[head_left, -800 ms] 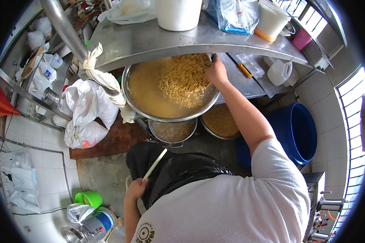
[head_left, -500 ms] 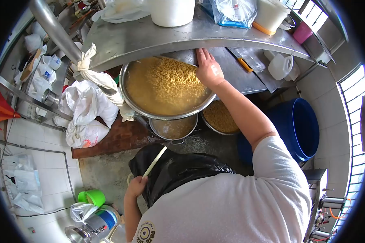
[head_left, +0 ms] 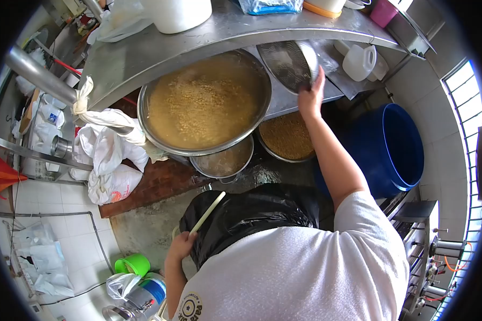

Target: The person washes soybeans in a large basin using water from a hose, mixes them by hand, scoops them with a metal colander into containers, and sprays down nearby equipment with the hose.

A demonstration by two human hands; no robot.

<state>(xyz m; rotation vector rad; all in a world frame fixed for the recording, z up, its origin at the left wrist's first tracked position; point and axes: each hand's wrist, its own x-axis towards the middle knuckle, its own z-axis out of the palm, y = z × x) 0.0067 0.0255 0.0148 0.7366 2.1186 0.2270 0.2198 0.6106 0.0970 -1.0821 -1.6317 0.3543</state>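
My right hand is closed on the rim of a metal strainer with a perforated bottom, tilted beside the large metal basin. Cloudy yellowish water and many pale beans fill this basin. My left hand is wrapped round a pale hose, whose end points up in front of the black plastic apron. Below the basin stand a metal pot of cloudy liquid and a second basin of beans.
A steel shelf overhangs the basin and carries a white bucket. To the right stands a large blue barrel. White sacks lie at the left, with a green bucket on the floor.
My right hand has moved right, away from the basin, and the strainer now shows in it. The beans have spread out in the water. My left hand still grips the hose.
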